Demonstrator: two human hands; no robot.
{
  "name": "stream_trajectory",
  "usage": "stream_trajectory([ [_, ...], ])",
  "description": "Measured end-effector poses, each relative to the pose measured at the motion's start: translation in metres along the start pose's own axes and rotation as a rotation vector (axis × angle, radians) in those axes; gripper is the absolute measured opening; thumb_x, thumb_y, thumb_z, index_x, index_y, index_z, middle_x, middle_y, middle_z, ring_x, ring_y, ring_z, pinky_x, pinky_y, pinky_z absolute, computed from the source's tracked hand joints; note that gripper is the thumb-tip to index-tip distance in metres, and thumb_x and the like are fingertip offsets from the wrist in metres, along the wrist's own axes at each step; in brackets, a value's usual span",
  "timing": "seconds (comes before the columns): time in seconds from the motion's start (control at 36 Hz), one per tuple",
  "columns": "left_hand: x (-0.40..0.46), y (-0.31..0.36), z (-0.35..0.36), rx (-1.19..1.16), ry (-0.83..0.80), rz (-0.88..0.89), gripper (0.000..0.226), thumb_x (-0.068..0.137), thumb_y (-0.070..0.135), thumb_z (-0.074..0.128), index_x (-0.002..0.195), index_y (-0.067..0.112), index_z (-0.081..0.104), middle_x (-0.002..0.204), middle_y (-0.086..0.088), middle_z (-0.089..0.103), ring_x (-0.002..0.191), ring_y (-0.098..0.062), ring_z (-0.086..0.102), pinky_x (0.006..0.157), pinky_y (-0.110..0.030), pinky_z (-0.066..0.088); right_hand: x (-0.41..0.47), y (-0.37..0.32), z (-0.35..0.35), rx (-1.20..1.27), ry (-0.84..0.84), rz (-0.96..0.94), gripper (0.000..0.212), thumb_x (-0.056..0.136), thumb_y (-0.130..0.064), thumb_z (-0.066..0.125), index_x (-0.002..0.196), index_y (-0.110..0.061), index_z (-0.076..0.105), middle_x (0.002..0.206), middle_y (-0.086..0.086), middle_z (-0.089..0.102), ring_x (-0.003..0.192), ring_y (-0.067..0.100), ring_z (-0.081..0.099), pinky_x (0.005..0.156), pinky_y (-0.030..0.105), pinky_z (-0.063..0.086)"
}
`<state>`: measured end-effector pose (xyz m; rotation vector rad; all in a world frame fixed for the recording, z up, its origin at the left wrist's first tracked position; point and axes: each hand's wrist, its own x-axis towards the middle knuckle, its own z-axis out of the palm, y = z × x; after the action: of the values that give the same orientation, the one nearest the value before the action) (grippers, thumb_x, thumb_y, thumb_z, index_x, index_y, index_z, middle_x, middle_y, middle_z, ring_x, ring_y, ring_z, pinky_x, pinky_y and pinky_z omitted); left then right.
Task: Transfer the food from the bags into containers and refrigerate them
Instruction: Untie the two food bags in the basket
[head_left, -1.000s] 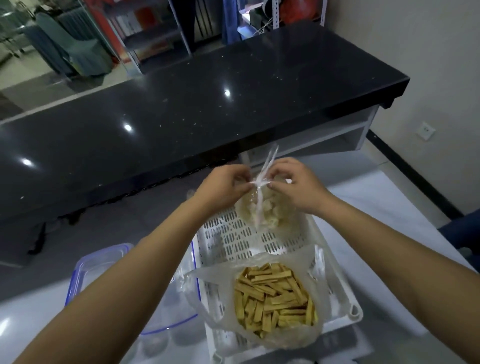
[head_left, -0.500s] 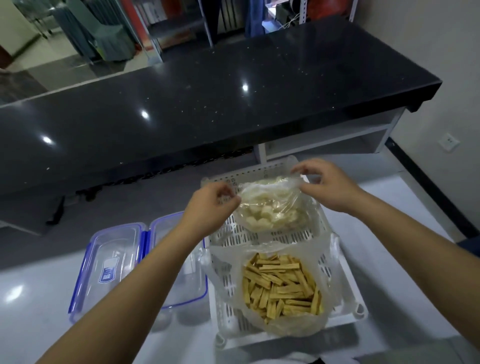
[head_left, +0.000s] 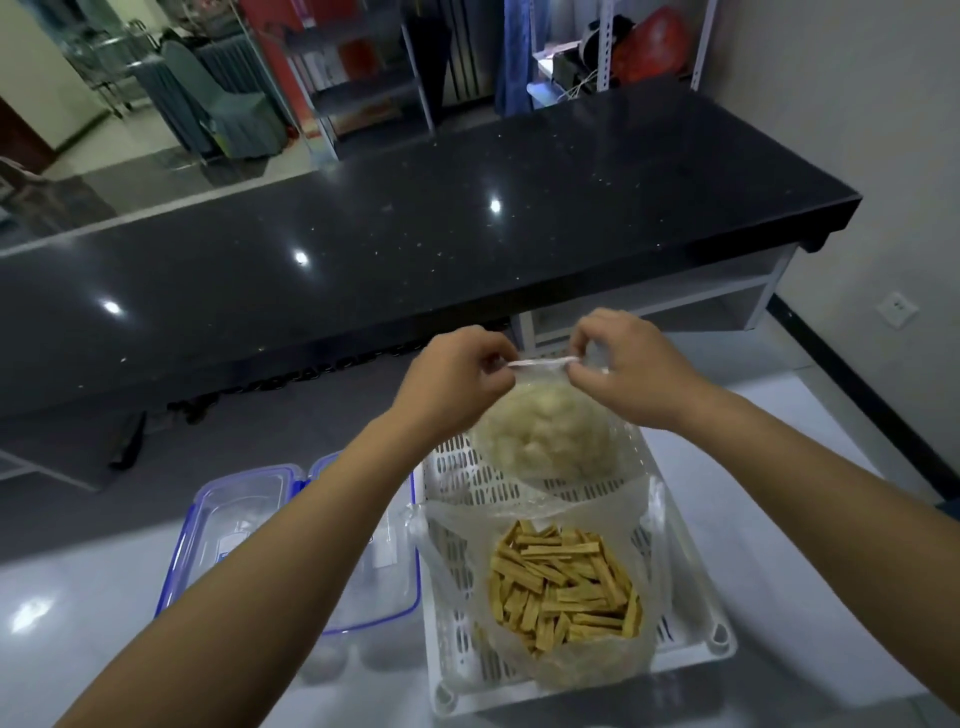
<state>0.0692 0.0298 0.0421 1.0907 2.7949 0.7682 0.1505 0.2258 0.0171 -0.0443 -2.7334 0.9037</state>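
A clear plastic bag of pale food chunks (head_left: 545, 436) hangs above the far end of a white slotted basket (head_left: 691, 597). My left hand (head_left: 457, 379) and my right hand (head_left: 628, 364) each pinch the bag's top edge, stretched taut between them. A second open bag holds yellow-brown strips (head_left: 566, 587) and lies in the near part of the basket. Left of the basket sits a clear container with blue rim (head_left: 234, 525), its lid hinged open beside it, partly hidden by my left forearm.
The basket and container stand on a glossy white table (head_left: 78, 623). A long black counter (head_left: 415, 244) runs across behind it, with a white shelf unit (head_left: 727, 296) beneath its right end. Shelves and chairs fill the background.
The pale food bag has been lifted off the basket. My hands moved closer together and now pull its top edge taut between them.
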Motion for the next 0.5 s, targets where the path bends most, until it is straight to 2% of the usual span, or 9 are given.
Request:
stream_trajectory([
  [0.14,-0.027,-0.001,-0.001,-0.131,0.177,0.002,0.012,0.087,0.015,0.070,0.098,0.016,0.074,0.091,0.002,0.067,0.086,-0.012,0.063,0.080,-0.037,0.056,-0.011,-0.004,-0.018,0.094,-0.070,0.001,0.022,0.084,-0.024,0.067,0.069,-0.029,0.051,0.094,-0.006,0.056,0.094,0.016,0.053,0.081,0.034,0.043],
  [0.22,-0.038,-0.007,0.006,-0.185,0.301,-0.069,0.010,0.089,0.012,0.067,0.090,0.018,0.075,0.082,0.008,0.067,0.078,-0.005,0.062,0.073,-0.027,0.053,-0.015,0.001,-0.018,0.139,-0.018,0.035,0.023,0.085,-0.017,0.065,0.065,-0.018,0.054,0.090,-0.002,0.058,0.087,0.018,0.056,0.079,0.036,0.046],
  [0.28,-0.041,-0.017,0.005,-0.284,0.353,-0.193,0.015,0.091,0.012,0.063,0.087,0.017,0.076,0.078,0.005,0.071,0.072,-0.010,0.065,0.069,-0.033,0.054,-0.018,0.010,-0.018,0.212,0.026,0.093,0.026,0.087,-0.012,0.066,0.064,-0.011,0.055,0.086,0.003,0.059,0.082,0.023,0.058,0.080,0.040,0.047],
  [0.33,-0.043,-0.027,-0.001,-0.457,0.371,-0.311,0.022,0.093,0.010,0.057,0.091,0.018,0.078,0.083,0.002,0.075,0.078,-0.020,0.070,0.071,-0.038,0.058,-0.023,0.020,-0.018,0.330,0.083,0.177,0.031,0.090,-0.014,0.068,0.061,-0.014,0.055,0.082,0.010,0.062,0.077,0.024,0.058,0.078,0.040,0.046],
  [0.36,-0.045,-0.031,-0.005,-0.540,0.375,-0.351,0.025,0.094,0.009,0.056,0.092,0.019,0.078,0.087,0.002,0.077,0.082,-0.019,0.072,0.073,-0.036,0.060,-0.025,0.025,-0.019,0.391,0.121,0.221,0.034,0.091,-0.016,0.069,0.060,-0.015,0.054,0.080,0.016,0.062,0.075,0.024,0.056,0.075,0.039,0.044],
  [0.42,-0.050,-0.037,-0.011,-0.651,0.375,-0.406,0.025,0.094,0.007,0.058,0.090,0.021,0.079,0.088,0.001,0.078,0.084,-0.014,0.072,0.071,-0.026,0.057,-0.029,0.032,-0.023,0.520,0.199,0.285,0.036,0.090,-0.019,0.070,0.063,-0.004,0.052,0.076,0.027,0.057,0.073,0.023,0.048,0.074,0.039,0.039],
  [0.47,-0.054,-0.040,-0.018,-0.746,0.326,-0.437,0.018,0.094,0.008,0.062,0.089,0.017,0.077,0.087,-0.005,0.077,0.081,-0.013,0.070,0.071,-0.023,0.056,-0.031,0.033,-0.034,0.622,0.247,0.317,0.042,0.089,-0.027,0.072,0.073,0.008,0.054,0.075,0.024,0.054,0.076,0.024,0.047,0.076,0.042,0.041],
  [0.5,-0.056,-0.040,-0.021,-0.790,0.290,-0.449,0.016,0.095,0.009,0.062,0.089,0.015,0.076,0.085,-0.007,0.076,0.080,-0.014,0.069,0.074,-0.026,0.056,-0.032,0.032,-0.040,0.638,0.264,0.316,0.044,0.087,-0.034,0.072,0.076,0.007,0.059,0.075,0.023,0.055,0.076,0.024,0.048,0.075,0.045,0.043],
])
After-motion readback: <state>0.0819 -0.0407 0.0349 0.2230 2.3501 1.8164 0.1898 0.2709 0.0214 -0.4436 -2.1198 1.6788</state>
